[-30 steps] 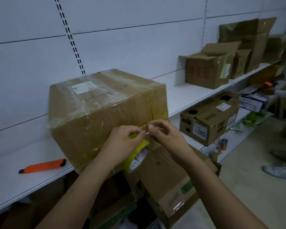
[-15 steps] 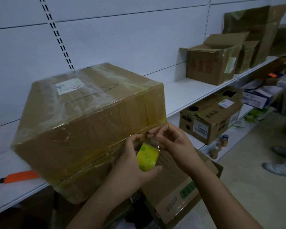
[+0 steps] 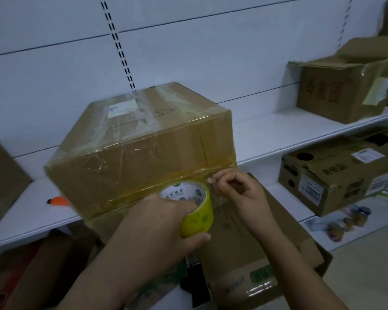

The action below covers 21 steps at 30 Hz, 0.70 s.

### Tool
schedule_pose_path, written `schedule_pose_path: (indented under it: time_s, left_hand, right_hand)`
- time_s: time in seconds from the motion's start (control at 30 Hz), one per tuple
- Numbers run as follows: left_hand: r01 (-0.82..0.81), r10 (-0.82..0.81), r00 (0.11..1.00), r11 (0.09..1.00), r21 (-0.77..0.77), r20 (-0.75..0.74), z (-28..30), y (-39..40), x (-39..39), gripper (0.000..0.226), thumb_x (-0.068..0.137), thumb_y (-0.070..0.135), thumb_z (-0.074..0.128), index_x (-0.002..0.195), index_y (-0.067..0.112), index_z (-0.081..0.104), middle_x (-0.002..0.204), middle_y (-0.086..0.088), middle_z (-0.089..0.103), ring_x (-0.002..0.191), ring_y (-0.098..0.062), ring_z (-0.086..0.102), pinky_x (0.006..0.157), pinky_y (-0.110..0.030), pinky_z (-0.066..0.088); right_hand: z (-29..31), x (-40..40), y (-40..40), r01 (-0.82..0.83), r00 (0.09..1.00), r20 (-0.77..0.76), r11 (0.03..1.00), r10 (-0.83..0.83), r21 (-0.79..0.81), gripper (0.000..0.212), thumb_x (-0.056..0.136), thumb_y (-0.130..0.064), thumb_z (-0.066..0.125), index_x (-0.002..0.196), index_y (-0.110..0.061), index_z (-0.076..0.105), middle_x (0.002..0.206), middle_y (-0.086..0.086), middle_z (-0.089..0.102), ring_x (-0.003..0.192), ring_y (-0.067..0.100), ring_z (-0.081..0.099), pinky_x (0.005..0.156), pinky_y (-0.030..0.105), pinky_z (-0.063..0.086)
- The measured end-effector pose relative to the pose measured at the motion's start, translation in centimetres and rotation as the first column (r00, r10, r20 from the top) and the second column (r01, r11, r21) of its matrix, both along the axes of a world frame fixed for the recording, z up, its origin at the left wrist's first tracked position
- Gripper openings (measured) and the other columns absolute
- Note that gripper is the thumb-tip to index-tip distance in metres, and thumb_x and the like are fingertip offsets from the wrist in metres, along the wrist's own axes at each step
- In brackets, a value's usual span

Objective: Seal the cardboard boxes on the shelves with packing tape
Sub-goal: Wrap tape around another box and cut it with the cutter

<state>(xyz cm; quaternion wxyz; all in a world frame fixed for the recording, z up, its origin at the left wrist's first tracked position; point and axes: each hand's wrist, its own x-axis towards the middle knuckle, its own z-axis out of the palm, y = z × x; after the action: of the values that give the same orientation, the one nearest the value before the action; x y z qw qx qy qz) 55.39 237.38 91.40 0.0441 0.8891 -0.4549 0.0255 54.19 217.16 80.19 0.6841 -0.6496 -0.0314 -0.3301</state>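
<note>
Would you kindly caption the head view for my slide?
Left hand grips tape roll; right hand pinches its end beside the taped box.

Dim, bluish light; soft, edge-warped blur.

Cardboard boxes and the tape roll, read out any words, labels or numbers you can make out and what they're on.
Nothing reads clearly.
Open brown cardboard box: large red characters, blurred.
Lower brown cardboard box: dark characters and white labels, too small.
Taped brown cardboard box: white label, blurred.
Yellow-green tape roll: green core print, unreadable.
</note>
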Motion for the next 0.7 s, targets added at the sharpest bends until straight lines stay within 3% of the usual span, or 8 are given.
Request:
schedule_pose_path:
  time_s: [0.07,0.17,0.27,0.33,0.4,0.53,0.63,0.7]
  left_hand:
    - [-0.029,0.024,0.998,0.997,0.078,0.062,0.1,-1.4,-0.2,0.038,0.086,0.073,0.050,0.085,0.036,0.050,0.070,0.016,0.050,0.068,-0.003,0.047,0.055,-0.015,0.028]
    - [-0.065,0.045,0.989,0.988,0.139,0.142,-0.6,-3.0,-0.7,0.048,0.087,0.076,0.044,0.092,0.031,0.059,0.074,0.010,0.057,0.069,-0.005,0.053,0.055,-0.018,0.032]
    - [-0.118,0.103,0.981,0.989,0.085,0.166,-1.5,-3.5,-1.1,0.055,0.085,0.080,0.038,0.090,0.031,0.061,0.072,0.009,0.059,0.068,-0.006,0.055,0.060,-0.022,0.043]
    - [-0.138,0.120,0.971,0.987,0.077,0.205,-1.8,-3.9,-1.2,0.060,0.083,0.083,0.032,0.090,0.031,0.061,0.070,0.008,0.058,0.066,-0.005,0.055,0.058,-0.021,0.044]
    - [-0.146,0.122,0.955,0.987,0.073,0.272,-2.2,-4.6,-1.3,0.063,0.081,0.084,0.028,0.089,0.030,0.059,0.066,0.009,0.051,0.067,-0.005,0.052,0.055,-0.019,0.036]
    - [-0.093,0.079,0.937,0.995,0.027,0.340,-3.0,-6.3,-1.7,0.064,0.081,0.086,0.020,0.084,0.032,0.054,0.060,0.011,0.037,0.067,-0.008,0.042,0.068,-0.025,0.029]
    - [-0.077,0.083,0.940,0.997,-0.031,0.330,-4.0,-7.0,-0.8,0.071,0.079,0.089,0.014,0.073,0.031,0.055,0.061,0.013,0.047,0.061,-0.003,0.043,0.075,-0.028,0.037]
    - [-0.049,0.057,0.949,0.998,-0.036,0.311,-4.5,-6.7,0.1,0.078,0.081,0.090,0.016,0.082,0.031,0.067,0.083,0.016,0.064,0.082,-0.004,0.056,0.085,-0.031,0.039]
  right_hand:
    - [-0.7,0.3,-0.2,0.199,0.980,0.005,0.979,-0.199,-0.045,0.006,0.085,-0.008,0.071,0.080,-0.010,0.069,0.103,0.002,0.065,0.102,0.015,0.064,0.088,0.034,0.055]
    - [-0.7,-0.1,-0.4,0.376,0.926,0.005,0.921,-0.377,-0.097,0.019,0.084,-0.006,0.074,0.076,-0.023,0.068,0.116,-0.009,0.053,0.114,0.000,0.052,0.093,0.018,0.045]
    - [0.4,-0.7,-0.8,0.446,0.893,0.041,0.868,-0.449,-0.218,0.016,0.083,-0.009,0.074,0.074,-0.020,0.068,0.132,-0.007,0.048,0.121,-0.016,0.039,0.095,0.001,0.030]
    - [0.8,-0.8,-1.2,0.425,0.900,0.027,0.866,-0.434,-0.262,0.012,0.085,-0.010,0.073,0.075,-0.016,0.069,0.142,-0.008,0.047,0.122,-0.023,0.035,0.093,-0.003,0.027]
    - [0.8,-0.9,-2.0,0.376,0.922,-0.001,0.900,-0.386,-0.220,0.013,0.088,-0.011,0.070,0.077,-0.017,0.068,0.142,-0.012,0.052,0.121,-0.021,0.042,0.094,0.001,0.034]
    - [1.0,-1.0,-3.6,0.165,0.985,-0.043,0.986,-0.164,0.028,0.013,0.095,-0.006,0.061,0.082,-0.007,0.060,0.116,-0.005,0.072,0.110,0.001,0.065,0.093,0.029,0.055]
    - [1.1,-0.6,-3.9,0.057,0.998,-0.032,0.983,-0.052,0.175,0.013,0.097,-0.002,0.056,0.086,0.006,0.053,0.109,0.006,0.074,0.110,0.011,0.067,0.092,0.033,0.056]
    - [1.1,-0.2,-4.0,0.025,0.999,-0.035,0.978,-0.018,0.207,0.014,0.098,-0.001,0.055,0.086,0.006,0.052,0.109,0.009,0.074,0.109,0.013,0.068,0.094,0.036,0.056]
